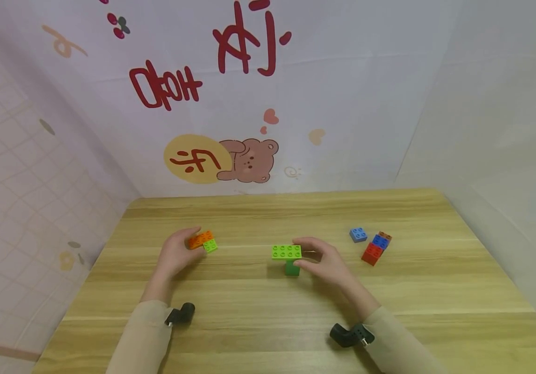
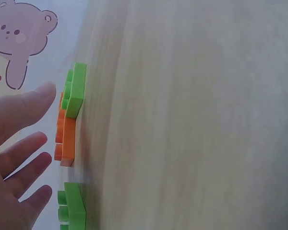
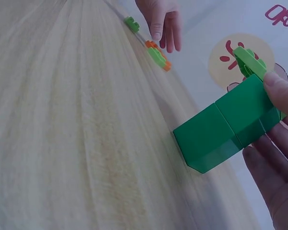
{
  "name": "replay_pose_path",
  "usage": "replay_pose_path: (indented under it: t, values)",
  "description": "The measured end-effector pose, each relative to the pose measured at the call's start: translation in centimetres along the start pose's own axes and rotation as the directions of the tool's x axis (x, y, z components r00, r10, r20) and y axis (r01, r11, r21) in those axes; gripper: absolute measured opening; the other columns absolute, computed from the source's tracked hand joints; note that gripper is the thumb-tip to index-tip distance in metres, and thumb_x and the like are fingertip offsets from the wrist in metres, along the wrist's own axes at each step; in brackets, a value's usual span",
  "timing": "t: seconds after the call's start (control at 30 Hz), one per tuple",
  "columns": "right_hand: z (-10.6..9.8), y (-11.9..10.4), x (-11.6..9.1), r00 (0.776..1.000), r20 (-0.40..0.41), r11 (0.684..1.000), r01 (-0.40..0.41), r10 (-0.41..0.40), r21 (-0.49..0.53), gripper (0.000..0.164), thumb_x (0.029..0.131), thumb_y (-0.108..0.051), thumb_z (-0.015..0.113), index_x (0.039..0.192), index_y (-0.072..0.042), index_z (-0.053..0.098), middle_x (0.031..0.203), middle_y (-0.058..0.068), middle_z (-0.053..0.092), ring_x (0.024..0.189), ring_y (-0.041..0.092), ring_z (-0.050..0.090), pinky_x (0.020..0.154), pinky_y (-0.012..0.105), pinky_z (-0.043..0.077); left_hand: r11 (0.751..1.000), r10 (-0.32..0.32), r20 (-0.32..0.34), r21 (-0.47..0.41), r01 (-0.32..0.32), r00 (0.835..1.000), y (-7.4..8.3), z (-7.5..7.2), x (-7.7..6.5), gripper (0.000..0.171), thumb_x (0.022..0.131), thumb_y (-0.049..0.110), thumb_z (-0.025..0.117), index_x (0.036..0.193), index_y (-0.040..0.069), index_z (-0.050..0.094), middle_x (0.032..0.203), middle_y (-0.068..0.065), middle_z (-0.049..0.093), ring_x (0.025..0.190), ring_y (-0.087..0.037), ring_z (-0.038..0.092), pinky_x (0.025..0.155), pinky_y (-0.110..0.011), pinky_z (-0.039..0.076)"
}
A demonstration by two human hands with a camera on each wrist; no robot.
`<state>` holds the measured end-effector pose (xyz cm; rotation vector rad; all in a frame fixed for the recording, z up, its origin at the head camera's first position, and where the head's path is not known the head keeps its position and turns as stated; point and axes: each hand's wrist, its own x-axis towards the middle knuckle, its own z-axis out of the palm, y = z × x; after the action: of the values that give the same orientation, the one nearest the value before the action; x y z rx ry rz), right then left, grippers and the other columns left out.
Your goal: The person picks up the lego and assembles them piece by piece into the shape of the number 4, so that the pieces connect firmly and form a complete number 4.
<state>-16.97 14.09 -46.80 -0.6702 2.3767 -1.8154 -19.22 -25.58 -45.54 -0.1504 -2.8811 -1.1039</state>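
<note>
At the centre of the table in the head view, my right hand grips a stack of toy building bricks between thumb and fingers. Two dark green bricks make up its column, topped by a long lime-green brick that overhangs to the left. On the left, my left hand curves loosely around an orange brick, its fingers apart from it in the left wrist view. A small lime-green brick sits against the orange one. Another lime-green brick shows in the left wrist view, hidden behind the hand in the head view.
Right of the stack lie a light blue brick and a row of a red brick, a blue brick and a brown brick. A printed cloth hangs behind the wooden table.
</note>
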Motion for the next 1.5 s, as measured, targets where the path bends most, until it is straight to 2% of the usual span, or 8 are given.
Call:
replay_pose_path:
  t: [0.17, 0.33, 0.6, 0.83, 1.2, 1.43, 1.5]
  values:
    - [0.0, 0.2, 0.0, 1.0, -0.008, 1.0, -0.011, 0.011, -0.024, 0.046, 0.085, -0.012, 0.079, 0.126, 0.001, 0.063, 0.123, 0.011, 0.064, 0.113, 0.03, 0.062, 0.099, 0.049, 0.047, 1.0, -0.003, 0.01, 0.015, 0.003, 1.0, 0.1, 0.1, 0.4, 0.064, 0.081, 0.008, 0.079, 0.139, -0.001, 0.054, 0.14, -0.026, 0.051, 0.131, -0.045, 0.043, 0.11, -0.057, 0.03]
    - [0.2, 0.3, 0.1, 1.0, -0.016, 1.0, -0.018, 0.018, -0.006, 0.041, 0.085, -0.012, 0.079, 0.123, -0.003, 0.065, 0.121, 0.01, 0.065, 0.112, 0.029, 0.062, 0.099, 0.048, 0.048, 1.0, -0.012, 0.02, 0.019, 0.011, 1.0, 0.0, 0.2, 0.6, 0.064, 0.08, 0.009, 0.08, 0.138, -0.001, 0.055, 0.139, -0.027, 0.051, 0.13, -0.046, 0.043, 0.11, -0.058, 0.031]
    - [0.5, 0.5, 0.1, 0.999, -0.03, 0.998, -0.036, 0.038, 0.045, 0.038, 0.085, -0.005, 0.077, 0.12, 0.002, 0.063, 0.115, 0.016, 0.066, 0.11, 0.033, 0.063, 0.098, 0.047, 0.049, 1.0, 0.003, 0.018, 0.017, -0.003, 1.0, -0.9, 0.5, 1.2, 0.06, 0.078, 0.005, 0.077, 0.134, -0.004, 0.058, 0.135, -0.028, 0.054, 0.126, -0.046, 0.047, 0.107, -0.058, 0.034]
    - [0.7, 0.7, 0.1, 0.998, -0.036, 0.998, -0.041, 0.043, 0.057, 0.039, 0.087, 0.002, 0.073, 0.123, 0.006, 0.06, 0.117, 0.021, 0.064, 0.112, 0.038, 0.061, 0.1, 0.051, 0.046, 1.0, -0.02, 0.041, -0.001, 0.02, 0.999, -1.5, 0.5, 1.6, 0.056, 0.081, 0.002, 0.077, 0.134, -0.003, 0.059, 0.136, -0.028, 0.053, 0.126, -0.046, 0.047, 0.108, -0.057, 0.034]
    - [0.6, 0.9, 0.0, 0.999, -0.036, 0.999, -0.014, 0.015, 0.047, 0.036, 0.088, -0.005, 0.074, 0.121, 0.002, 0.061, 0.116, 0.017, 0.064, 0.112, 0.035, 0.061, 0.101, 0.049, 0.046, 1.0, -0.019, 0.073, -0.023, 0.02, 0.997, -1.6, 0.3, 2.2, 0.052, 0.082, -0.002, 0.075, 0.132, -0.003, 0.061, 0.135, -0.029, 0.053, 0.126, -0.048, 0.046, 0.108, -0.059, 0.033]
    - [0.8, -2.3, -0.5, 0.999, -0.018, 0.998, -0.041, 0.042, 0.049, 0.034, 0.088, 0.005, 0.07, 0.12, 0.01, 0.058, 0.115, 0.027, 0.062, 0.114, 0.045, 0.057, 0.102, 0.057, 0.042, 1.0, 0.02, 0.038, 0.014, -0.02, 0.999, -2.2, 0.7, 2.6, 0.045, 0.084, 0.001, 0.076, 0.127, -0.004, 0.064, 0.129, -0.029, 0.056, 0.121, -0.047, 0.05, 0.105, -0.059, 0.036]
    - [0.7, -2.6, -0.5, 0.999, -0.019, 0.998, -0.038, 0.039, 0.044, 0.035, 0.088, 0.005, 0.07, 0.12, 0.009, 0.058, 0.114, 0.027, 0.062, 0.113, 0.046, 0.058, 0.102, 0.057, 0.042, 0.999, 0.022, 0.024, 0.027, -0.022, 0.999, -2.2, 0.9, 2.8, 0.044, 0.084, 0.003, 0.076, 0.126, -0.003, 0.065, 0.128, -0.029, 0.057, 0.12, -0.046, 0.05, 0.105, -0.058, 0.036]
